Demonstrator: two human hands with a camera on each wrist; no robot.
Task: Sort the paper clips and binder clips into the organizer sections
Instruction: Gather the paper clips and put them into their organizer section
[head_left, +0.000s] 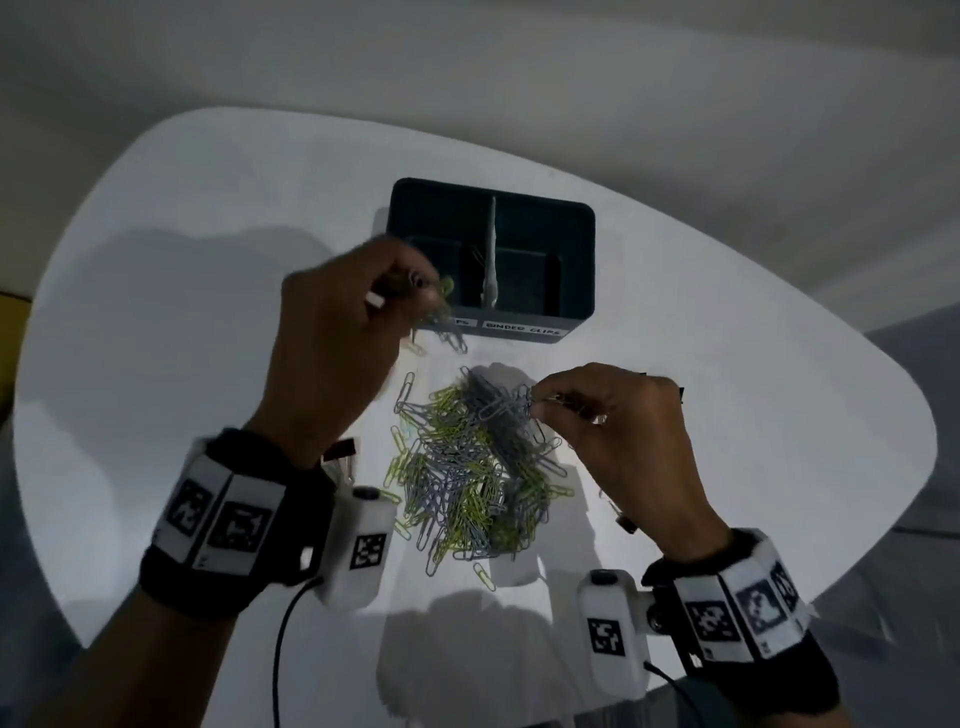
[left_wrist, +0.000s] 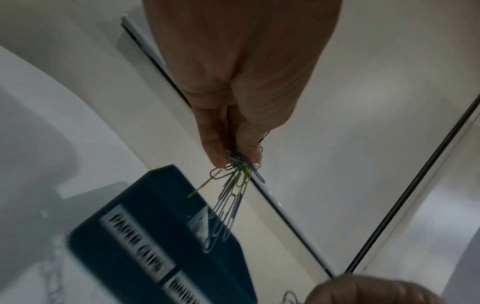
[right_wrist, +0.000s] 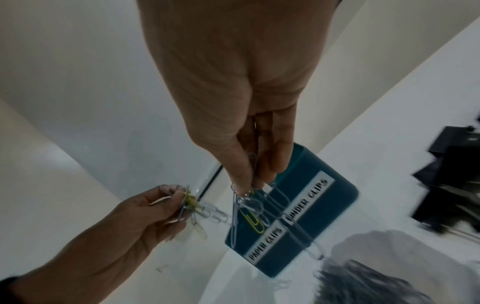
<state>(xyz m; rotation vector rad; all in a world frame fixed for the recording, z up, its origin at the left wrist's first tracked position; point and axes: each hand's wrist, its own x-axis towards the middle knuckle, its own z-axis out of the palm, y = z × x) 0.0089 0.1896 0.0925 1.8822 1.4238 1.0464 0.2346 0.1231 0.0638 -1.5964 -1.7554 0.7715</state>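
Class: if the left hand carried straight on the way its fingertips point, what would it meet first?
Probably the teal organizer: the left hand, pinching a bunch of paper clips, points at its near-left corner. Depth is unclear.

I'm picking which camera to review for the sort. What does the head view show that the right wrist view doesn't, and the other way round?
Only the head view shows the dark teal plastic organizer's two sections from above with their pale divider, and the whole heap of grey and yellow-green wire paper clips on the white table.

Only the right wrist view shows the full "PAPER CLIPS" label.

Both show the left hand and right hand each pinching paper clips, and the "BINDER CLIPS" label.
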